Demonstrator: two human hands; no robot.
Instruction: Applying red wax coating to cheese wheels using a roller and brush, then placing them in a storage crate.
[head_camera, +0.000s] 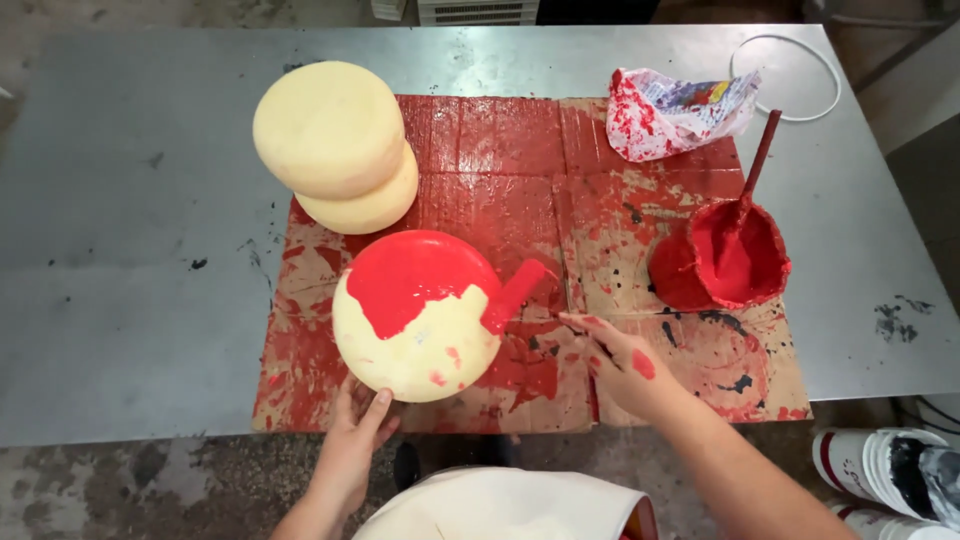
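A round pale-yellow cheese wheel (425, 340) stands tilted on red-stained cardboard (500, 150), its upper half coated in red. My left hand (355, 425) grips its lower edge from below. My right hand (620, 360), smeared red, holds a red-coated brush (515, 293) whose tip touches the wheel's right side.
Two uncoated yellow wheels (335, 140) are stacked at the cardboard's back left. A red bowl (725, 260) of coating with a stick in it sits at right. A stained crumpled bag (675, 110) and a white ring (790, 75) lie behind on the metal table (120, 200). Buckets (885, 470) stand at lower right.
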